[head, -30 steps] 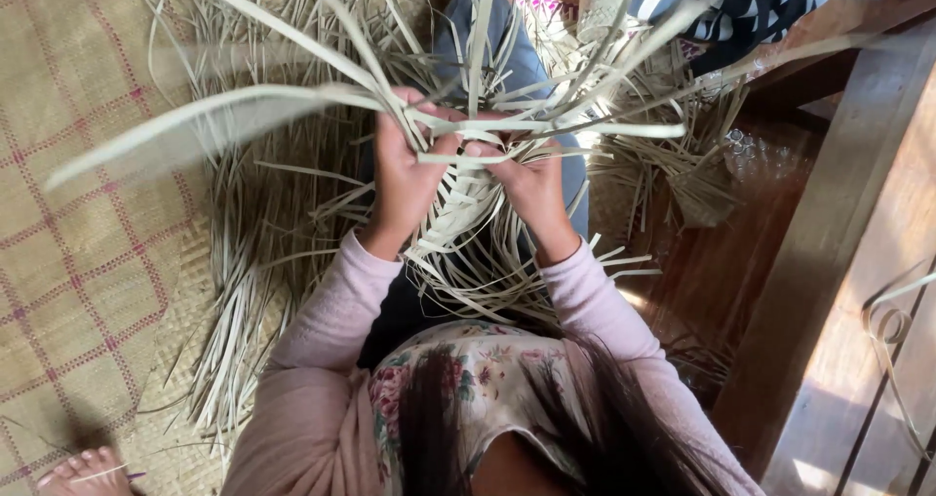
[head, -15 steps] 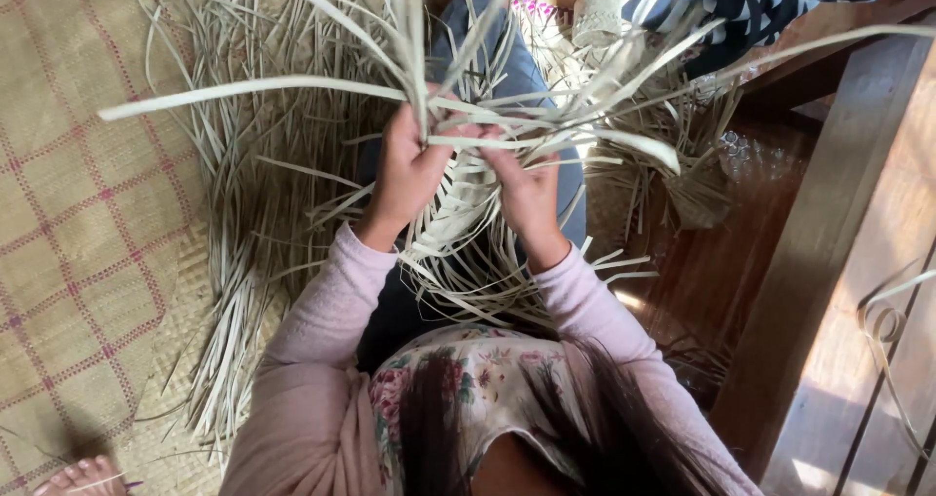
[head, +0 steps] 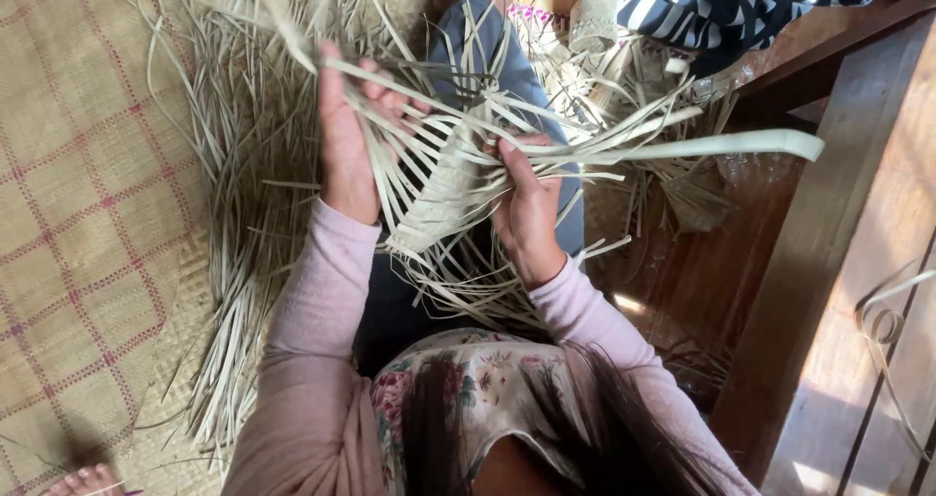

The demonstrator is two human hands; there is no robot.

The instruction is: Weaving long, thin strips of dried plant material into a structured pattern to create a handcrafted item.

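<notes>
A: Both hands are up over the lap, and between them is the woven piece [head: 444,196], a narrow pale band of plaited leaf strips.

B: Its long axis runs on a slant: the lower end points down toward the person's left forearm, the upper end climbs up and to the right, toward the right hand's fingertips.

A: And from that upper end the loose strips [head: 624,135] fan out in all directions. One broad strip [head: 721,145] shoots out almost level to the right, its tip curling over near the wooden beam [head: 829,223].

B: Left hand [head: 346,150] is raised, palm turned inward, fingers bent round a thin strip that runs up and left. It's a loose curl; how tightly it grips, I cannot tell.

A: Right hand [head: 526,208] sits just beside the band's upper end, thumb and fingers pressed onto the strips where they cross.

B: Under all this, a heap of cut strips [head: 234,291] lies on the checked straw mat [head: 78,213]. Striped cloth [head: 721,3] shows at the top.
</notes>
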